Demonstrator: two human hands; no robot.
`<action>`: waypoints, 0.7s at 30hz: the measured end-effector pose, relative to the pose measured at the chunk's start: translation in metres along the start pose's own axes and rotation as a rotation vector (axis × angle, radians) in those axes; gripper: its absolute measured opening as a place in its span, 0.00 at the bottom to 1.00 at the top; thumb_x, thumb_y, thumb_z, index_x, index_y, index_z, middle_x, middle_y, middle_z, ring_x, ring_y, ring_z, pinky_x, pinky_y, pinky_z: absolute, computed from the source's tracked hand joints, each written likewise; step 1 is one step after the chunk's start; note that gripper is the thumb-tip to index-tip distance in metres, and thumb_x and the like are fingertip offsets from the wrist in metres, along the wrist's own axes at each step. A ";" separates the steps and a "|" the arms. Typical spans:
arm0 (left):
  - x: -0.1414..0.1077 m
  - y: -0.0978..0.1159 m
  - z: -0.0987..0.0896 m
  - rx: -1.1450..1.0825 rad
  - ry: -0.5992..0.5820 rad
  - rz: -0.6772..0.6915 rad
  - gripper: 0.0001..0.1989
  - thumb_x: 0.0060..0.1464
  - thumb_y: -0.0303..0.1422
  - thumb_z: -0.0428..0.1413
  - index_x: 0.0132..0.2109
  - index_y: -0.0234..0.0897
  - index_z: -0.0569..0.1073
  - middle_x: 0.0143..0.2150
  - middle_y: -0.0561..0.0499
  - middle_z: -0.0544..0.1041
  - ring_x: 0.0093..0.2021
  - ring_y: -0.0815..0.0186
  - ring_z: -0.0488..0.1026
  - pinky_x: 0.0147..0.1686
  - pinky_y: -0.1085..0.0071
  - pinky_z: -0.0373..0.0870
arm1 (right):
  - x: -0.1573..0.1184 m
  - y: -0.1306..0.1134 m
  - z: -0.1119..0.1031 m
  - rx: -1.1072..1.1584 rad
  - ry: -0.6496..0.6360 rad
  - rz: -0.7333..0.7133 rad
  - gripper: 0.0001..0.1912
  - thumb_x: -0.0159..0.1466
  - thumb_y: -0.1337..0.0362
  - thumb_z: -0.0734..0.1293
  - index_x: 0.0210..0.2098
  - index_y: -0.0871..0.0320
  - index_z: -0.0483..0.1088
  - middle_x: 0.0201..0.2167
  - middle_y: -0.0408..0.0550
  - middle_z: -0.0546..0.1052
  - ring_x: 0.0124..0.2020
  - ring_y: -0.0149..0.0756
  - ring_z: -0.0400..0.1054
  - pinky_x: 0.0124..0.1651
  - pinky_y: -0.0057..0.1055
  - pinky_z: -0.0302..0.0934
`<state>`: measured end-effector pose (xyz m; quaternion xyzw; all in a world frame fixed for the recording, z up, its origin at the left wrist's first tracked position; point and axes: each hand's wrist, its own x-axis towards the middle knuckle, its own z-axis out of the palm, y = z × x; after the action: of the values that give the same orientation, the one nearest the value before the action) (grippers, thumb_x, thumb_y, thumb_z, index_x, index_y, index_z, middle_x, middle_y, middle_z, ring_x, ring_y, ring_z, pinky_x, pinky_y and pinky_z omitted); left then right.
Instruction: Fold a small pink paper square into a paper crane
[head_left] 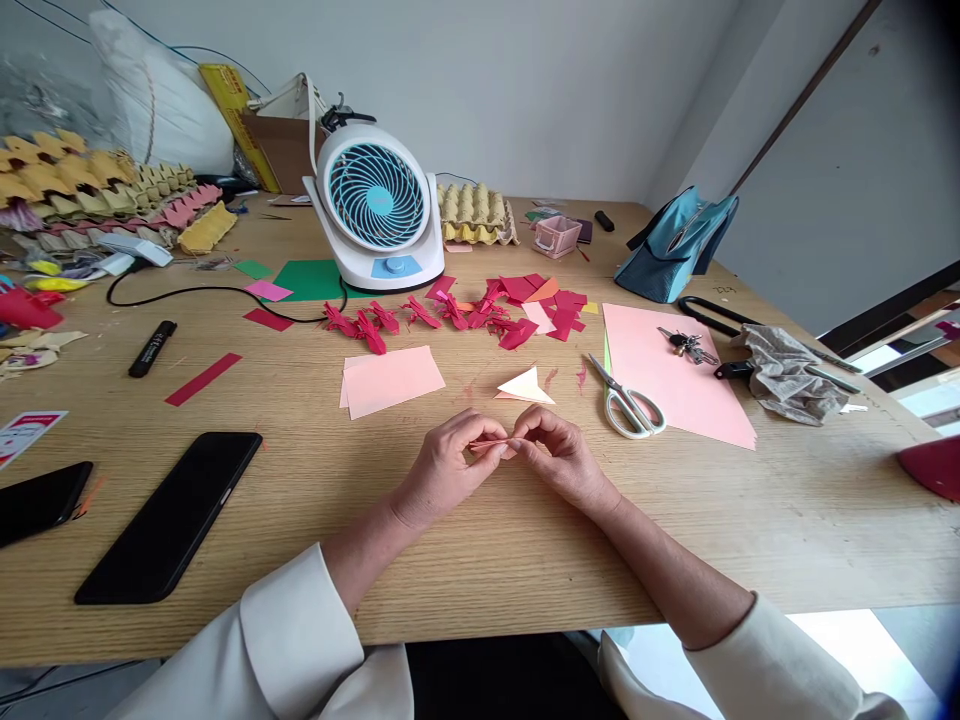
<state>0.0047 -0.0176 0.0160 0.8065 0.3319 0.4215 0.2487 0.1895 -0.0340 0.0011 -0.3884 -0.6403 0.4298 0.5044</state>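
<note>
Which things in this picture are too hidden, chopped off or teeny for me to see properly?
Head view: the full shape of the pink paper, partly covered by the left hand and right hand.
Head view: the rest of the red object, cut off by the right edge.
Head view: one end of the smaller black phone, cut off by the left edge.
Head view: writing on the black marker, too small to read.

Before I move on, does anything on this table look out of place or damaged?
Mildly: reddish streaks show left of the scissors, though I can't tell stains from scraps. A bunch of keys lies on the large pink sheet, seemingly unrelated to the pink paper in the left hand and right hand.
</note>
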 end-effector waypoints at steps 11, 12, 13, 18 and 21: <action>0.001 -0.001 0.003 -0.061 0.009 -0.093 0.07 0.52 0.21 0.54 0.31 0.36 0.71 0.30 0.54 0.74 0.30 0.71 0.72 0.30 0.77 0.68 | -0.001 -0.004 0.001 -0.120 0.019 -0.100 0.08 0.65 0.60 0.69 0.31 0.56 0.70 0.29 0.43 0.70 0.29 0.31 0.63 0.35 0.31 0.60; 0.002 -0.001 0.003 -0.096 0.002 -0.120 0.06 0.52 0.21 0.54 0.31 0.36 0.71 0.30 0.54 0.75 0.30 0.71 0.73 0.30 0.77 0.68 | -0.001 -0.004 0.001 -0.124 0.024 -0.109 0.08 0.65 0.61 0.69 0.31 0.56 0.70 0.29 0.44 0.70 0.30 0.31 0.63 0.35 0.31 0.60; 0.002 -0.001 0.003 -0.147 -0.013 -0.155 0.05 0.53 0.23 0.55 0.31 0.36 0.71 0.30 0.53 0.76 0.31 0.70 0.75 0.30 0.77 0.69 | -0.001 -0.004 0.000 -0.127 0.029 -0.115 0.07 0.65 0.62 0.69 0.31 0.56 0.70 0.29 0.44 0.70 0.30 0.31 0.63 0.35 0.31 0.60; 0.004 -0.007 0.003 -0.401 -0.082 -0.312 0.04 0.57 0.31 0.58 0.34 0.36 0.72 0.33 0.50 0.80 0.36 0.65 0.80 0.38 0.72 0.74 | -0.001 -0.004 -0.002 -0.114 0.061 -0.112 0.08 0.64 0.61 0.69 0.31 0.56 0.69 0.30 0.44 0.70 0.31 0.32 0.64 0.36 0.31 0.61; 0.004 -0.009 0.003 -0.359 -0.071 -0.299 0.05 0.57 0.31 0.58 0.34 0.36 0.72 0.32 0.50 0.81 0.35 0.65 0.79 0.37 0.72 0.74 | -0.001 -0.003 -0.002 -0.114 0.058 -0.067 0.10 0.65 0.58 0.69 0.31 0.56 0.68 0.30 0.44 0.71 0.31 0.32 0.65 0.36 0.32 0.62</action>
<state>0.0055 -0.0091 0.0104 0.7054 0.3585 0.4037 0.4592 0.1915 -0.0358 0.0037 -0.4073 -0.6613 0.3643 0.5139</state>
